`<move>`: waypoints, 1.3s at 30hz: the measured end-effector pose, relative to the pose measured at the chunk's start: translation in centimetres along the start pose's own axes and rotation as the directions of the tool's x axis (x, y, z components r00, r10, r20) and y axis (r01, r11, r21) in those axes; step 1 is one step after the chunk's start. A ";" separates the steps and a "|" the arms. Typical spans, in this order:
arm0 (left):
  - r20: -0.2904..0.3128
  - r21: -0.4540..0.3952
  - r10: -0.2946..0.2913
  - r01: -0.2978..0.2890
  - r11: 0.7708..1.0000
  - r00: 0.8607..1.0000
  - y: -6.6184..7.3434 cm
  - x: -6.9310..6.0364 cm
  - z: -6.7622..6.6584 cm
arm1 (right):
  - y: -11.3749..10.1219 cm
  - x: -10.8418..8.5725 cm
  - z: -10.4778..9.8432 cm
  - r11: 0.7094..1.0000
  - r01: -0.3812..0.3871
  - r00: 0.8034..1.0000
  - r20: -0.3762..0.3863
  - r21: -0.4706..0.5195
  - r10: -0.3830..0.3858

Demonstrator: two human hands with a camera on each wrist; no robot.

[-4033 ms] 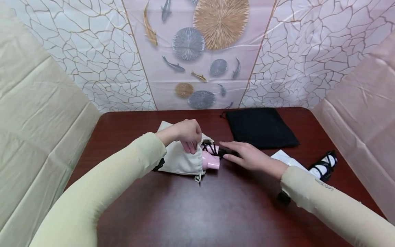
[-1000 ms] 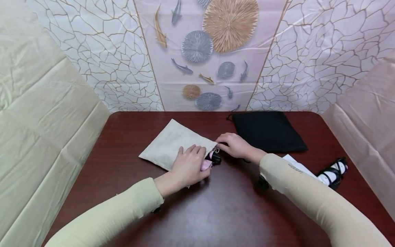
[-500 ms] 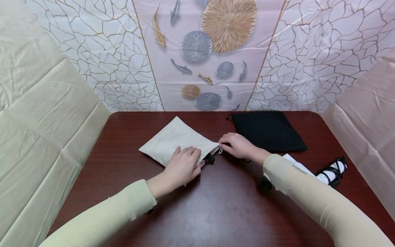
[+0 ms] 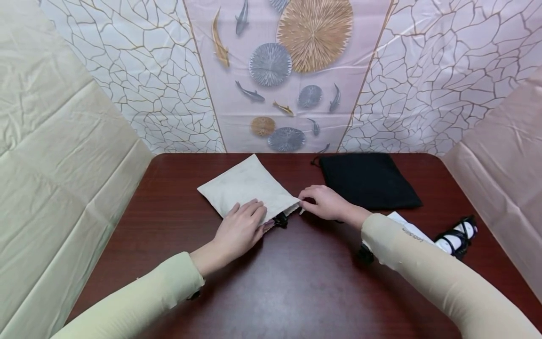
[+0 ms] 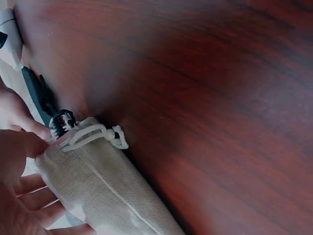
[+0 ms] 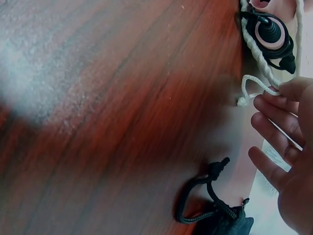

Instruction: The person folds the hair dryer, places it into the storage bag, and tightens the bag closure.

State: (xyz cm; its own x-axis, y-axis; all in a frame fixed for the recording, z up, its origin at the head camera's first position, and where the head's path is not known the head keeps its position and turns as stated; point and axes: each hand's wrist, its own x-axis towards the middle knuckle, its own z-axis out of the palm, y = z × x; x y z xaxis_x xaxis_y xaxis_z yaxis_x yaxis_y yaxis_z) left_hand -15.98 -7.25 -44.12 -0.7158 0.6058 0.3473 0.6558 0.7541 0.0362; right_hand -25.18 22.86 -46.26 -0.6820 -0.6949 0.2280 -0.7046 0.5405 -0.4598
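The place looked like a small makeshift booth: a glossy, dark red wood-grain table (image 4: 305, 296) was backed by decorative sheeting and walled in at the sides. A pinkish panel (image 4: 230, 136) printed with koi and round rosettes hung between gold-veined white panels (image 4: 427, 89), while fold-creased beige sheeting (image 4: 51, 197) enclosed the left. Home or workplace, it was impossible to tell.

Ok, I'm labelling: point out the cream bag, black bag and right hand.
Cream bag (image 4: 249, 186), head view: upper face.
Black bag (image 4: 369, 181), head view: its middle.
Right hand (image 4: 325, 202), head view: its back.
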 end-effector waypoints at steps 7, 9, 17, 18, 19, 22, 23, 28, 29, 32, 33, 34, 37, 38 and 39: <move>-0.028 -0.014 0.006 -0.006 1.000 1.000 -0.8 -1.6 0.0 | -0.4 0.0 0.6 0.994 -0.110 0.991 0.072 -0.015 0.111; -0.036 -0.017 0.006 -0.007 1.000 0.999 -1.0 -2.2 0.0 | -1.7 -0.1 0.1 0.992 -0.116 0.989 0.087 -0.041 0.120; -0.099 -0.038 -0.100 0.097 0.995 0.990 -1.3 -4.3 -0.2 | -1.9 0.1 0.4 0.989 -0.078 0.992 0.088 -0.122 0.089; -0.109 -0.036 -0.110 0.107 0.994 0.988 -1.3 -4.5 -0.2 | -1.9 0.1 0.4 0.989 -0.064 0.994 0.084 -0.131 0.075; -0.118 -0.031 -0.115 0.112 0.993 0.986 -1.3 -4.7 -0.1 | -1.9 0.1 0.4 0.989 -0.045 0.995 0.079 -0.139 0.056; -0.142 -0.009 -0.110 0.110 0.994 0.984 -1.4 -5.0 0.0 | -1.8 0.1 0.5 0.986 0.011 0.998 0.062 -0.164 -0.001; -0.149 0.000 -0.103 0.104 0.995 0.983 -1.4 -5.2 0.1 | -1.8 0.1 0.5 0.985 0.028 0.998 0.055 -0.169 -0.019; -0.144 0.048 -0.068 0.076 0.996 0.987 -1.2 -5.6 0.3 | -1.5 0.2 0.8 0.970 0.105 0.994 0.043 -0.218 -0.098; -0.141 0.056 -0.064 0.072 0.996 0.988 -1.1 -5.7 0.3 | -1.4 0.3 0.9 0.966 0.121 0.992 0.048 -0.229 -0.113; -0.130 0.078 -0.057 0.068 0.995 0.990 -1.1 -6.0 0.4 | -1.3 0.3 1.0 0.950 0.158 0.987 0.058 -0.268 -0.148; -0.127 0.087 -0.057 0.068 0.994 0.990 -1.1 -6.1 0.5 | -1.2 0.3 0.9 0.946 0.165 0.986 0.058 -0.278 -0.155; -0.126 0.096 -0.056 0.068 0.993 0.990 -1.1 -6.1 0.5 | -1.2 0.2 0.9 0.944 0.170 0.986 0.053 -0.283 -0.161; -0.129 0.131 -0.055 0.072 0.989 0.990 -1.2 -6.4 0.7 | -1.0 0.0 0.7 0.943 0.173 0.985 0.033 -0.286 -0.171; -0.132 0.143 -0.054 0.073 0.987 0.990 -1.2 -6.4 0.7 | -1.0 0.0 0.7 0.943 0.173 0.985 0.029 -0.285 -0.172; -0.136 0.153 -0.052 0.073 0.986 0.989 -1.3 -6.5 0.7 | -1.0 0.0 0.6 0.945 0.170 0.985 0.027 -0.278 -0.170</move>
State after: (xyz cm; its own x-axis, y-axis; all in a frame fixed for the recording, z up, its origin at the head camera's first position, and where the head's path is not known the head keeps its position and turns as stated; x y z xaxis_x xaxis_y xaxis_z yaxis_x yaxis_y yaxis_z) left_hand -12.36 -11.96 -47.12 -0.7097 0.5252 0.4695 0.5572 0.8263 -0.0820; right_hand -24.35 22.05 -46.32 -0.5472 -0.7889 0.2797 -0.8367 0.5246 -0.1572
